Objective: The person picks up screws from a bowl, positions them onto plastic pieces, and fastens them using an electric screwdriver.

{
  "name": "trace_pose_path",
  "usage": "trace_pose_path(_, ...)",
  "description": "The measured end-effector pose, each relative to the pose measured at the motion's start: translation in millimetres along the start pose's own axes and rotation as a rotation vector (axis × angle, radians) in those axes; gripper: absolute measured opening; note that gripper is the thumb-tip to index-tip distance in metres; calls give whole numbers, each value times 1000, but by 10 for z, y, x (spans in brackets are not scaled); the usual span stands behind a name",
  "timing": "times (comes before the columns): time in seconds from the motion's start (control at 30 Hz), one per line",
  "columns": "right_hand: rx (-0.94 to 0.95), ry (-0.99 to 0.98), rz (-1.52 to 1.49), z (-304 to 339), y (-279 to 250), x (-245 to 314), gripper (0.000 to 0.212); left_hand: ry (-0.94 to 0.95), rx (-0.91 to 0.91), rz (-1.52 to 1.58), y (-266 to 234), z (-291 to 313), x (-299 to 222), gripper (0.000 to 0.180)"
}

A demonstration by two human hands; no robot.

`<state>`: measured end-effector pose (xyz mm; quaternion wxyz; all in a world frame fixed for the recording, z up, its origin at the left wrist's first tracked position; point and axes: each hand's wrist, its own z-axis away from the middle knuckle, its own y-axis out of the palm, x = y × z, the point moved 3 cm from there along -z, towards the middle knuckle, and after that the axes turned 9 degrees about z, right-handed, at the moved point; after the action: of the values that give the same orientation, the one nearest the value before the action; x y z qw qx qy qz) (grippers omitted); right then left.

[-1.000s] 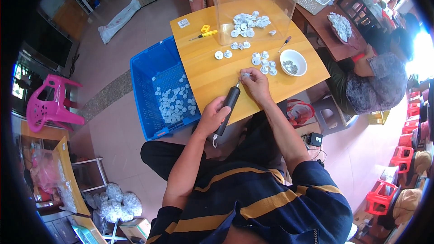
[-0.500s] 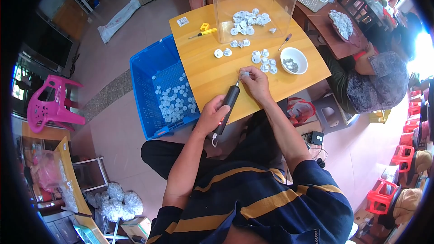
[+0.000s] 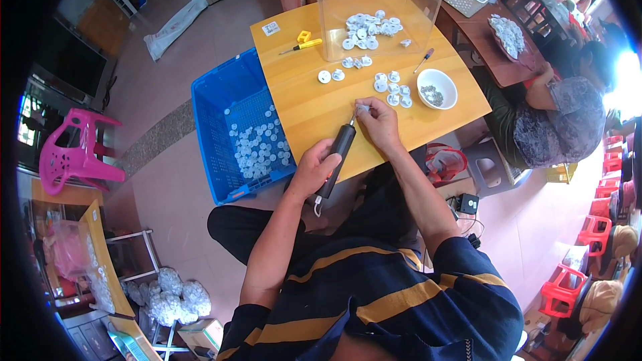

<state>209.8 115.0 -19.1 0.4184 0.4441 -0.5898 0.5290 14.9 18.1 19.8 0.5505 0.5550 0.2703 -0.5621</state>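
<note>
My left hand [image 3: 314, 168] is wrapped round a black electric screwdriver [image 3: 340, 154] with a white cord at its lower end. Its bit reaches up to a small white plastic part [image 3: 362, 108], pinched in the fingers of my right hand [image 3: 379, 123] above the near part of the wooden table [image 3: 307, 107]. My fingers hide much of that part. Beyond my right hand lies a group of round white parts [image 3: 393, 89], beside a white bowl [image 3: 437, 89] of small metal pieces, likely screws. A few more white parts [image 3: 338, 75] rest farther left.
A clear plastic bin [image 3: 381, 0] on its side holds many white parts. A yellow screwdriver [image 3: 301, 47] and another small screwdriver [image 3: 423, 60] lie on the table. A blue crate [image 3: 227, 103] with white discs stands left. At right, another person [image 3: 558, 113] sits by a brown table [image 3: 491, 60].
My hands, the electric screwdriver and the white part keep nearly the same place. The surroundings shift very slightly in the picture.
</note>
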Motion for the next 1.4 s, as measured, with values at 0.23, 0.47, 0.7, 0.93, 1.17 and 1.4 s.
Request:
trace_pose_path(0.23,-76,-48,-32,-10,19,-42,15,0,10,22,5,-19,18,36)
trace_pose_path(0.47,-42,-44,-49,-3,7,14,17,5,6,19,-11,-14,16,37)
trace_pose_path(0.7,-31,-32,-52,-1,-9,2,17,-3,7,25,12,-8,-14,37)
trace_pose_path(0.93,-35,-9,-64,-21,8,-44,17,-13,31,9,-53,-28,36,39)
trace_pose_path(1.17,-126,22,-166,-1,-50,-26,19,-36,86,20,5,-2,-37,38)
trace_pose_path(1.4,-271,-523,802,132,-324,474,29,41,22,0,5,48,-34,38)
